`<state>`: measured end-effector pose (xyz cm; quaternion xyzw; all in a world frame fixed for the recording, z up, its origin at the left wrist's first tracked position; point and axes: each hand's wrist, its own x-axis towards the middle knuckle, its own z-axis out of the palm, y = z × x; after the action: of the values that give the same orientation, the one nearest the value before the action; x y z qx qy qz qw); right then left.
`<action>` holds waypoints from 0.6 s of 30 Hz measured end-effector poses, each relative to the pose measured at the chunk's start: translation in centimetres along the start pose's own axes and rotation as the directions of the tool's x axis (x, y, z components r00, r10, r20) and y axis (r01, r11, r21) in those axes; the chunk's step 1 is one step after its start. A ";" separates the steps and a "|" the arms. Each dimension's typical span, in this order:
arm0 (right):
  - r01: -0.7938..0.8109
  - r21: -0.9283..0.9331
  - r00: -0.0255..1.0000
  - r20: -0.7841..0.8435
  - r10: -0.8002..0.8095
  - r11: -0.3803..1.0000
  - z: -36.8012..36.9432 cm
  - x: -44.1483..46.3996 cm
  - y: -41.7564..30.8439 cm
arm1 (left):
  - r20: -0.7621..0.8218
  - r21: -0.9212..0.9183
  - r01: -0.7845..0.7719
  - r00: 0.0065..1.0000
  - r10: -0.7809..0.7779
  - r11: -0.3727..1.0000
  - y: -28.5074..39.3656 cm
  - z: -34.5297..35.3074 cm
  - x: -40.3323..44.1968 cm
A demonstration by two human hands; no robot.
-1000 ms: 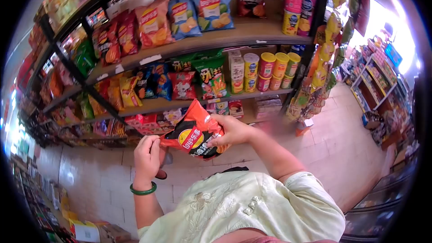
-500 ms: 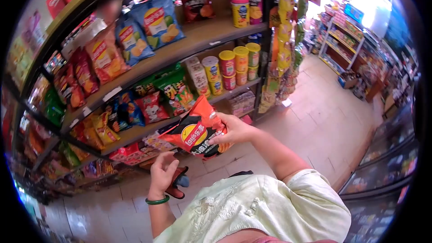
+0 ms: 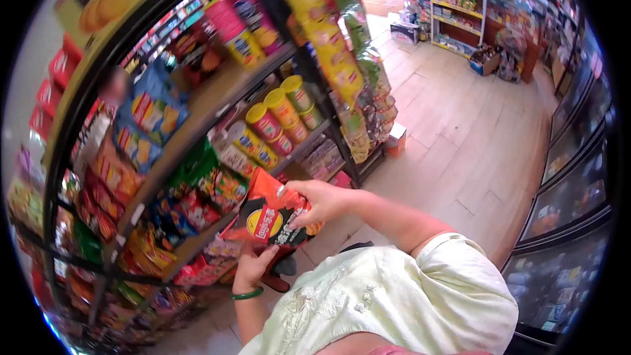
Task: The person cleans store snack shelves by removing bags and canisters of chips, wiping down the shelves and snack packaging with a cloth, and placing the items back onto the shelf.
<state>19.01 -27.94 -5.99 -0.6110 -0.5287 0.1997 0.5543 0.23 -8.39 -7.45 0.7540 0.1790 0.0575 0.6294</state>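
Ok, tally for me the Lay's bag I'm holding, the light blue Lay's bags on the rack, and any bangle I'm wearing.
Black-and-orange Lay's bag, in right hand: 1
Light blue Lay's bags: 2
Green bangle: 1
Total: 4

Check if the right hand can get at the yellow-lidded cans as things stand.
Probably not: the right hand is holding the chip bag, so it would likely need freeing first. Nothing seems to stand in front of the yellow-lidded cans, though.
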 end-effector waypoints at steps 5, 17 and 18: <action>-0.077 -0.007 0.996 -0.036 0.077 0.997 -8.3 -3.8 1.7 | 0.000 -0.084 -0.152 0.988 0.153 0.985 2.9 8.0 4.2; -0.103 0.042 0.994 -0.036 0.105 0.994 -17.7 -7.3 5.9 | -0.048 -0.256 -0.168 0.986 0.161 0.952 6.2 16.8 8.6; -0.121 0.015 0.992 -0.020 0.122 0.992 -18.1 -7.5 6.1 | -0.086 -0.221 -0.155 0.986 0.140 0.963 5.9 16.5 9.1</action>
<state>33.92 -41.84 -8.41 -0.6402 -0.4833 0.2303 0.5510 14.97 -21.49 -6.30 0.6860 0.1364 0.1504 0.6987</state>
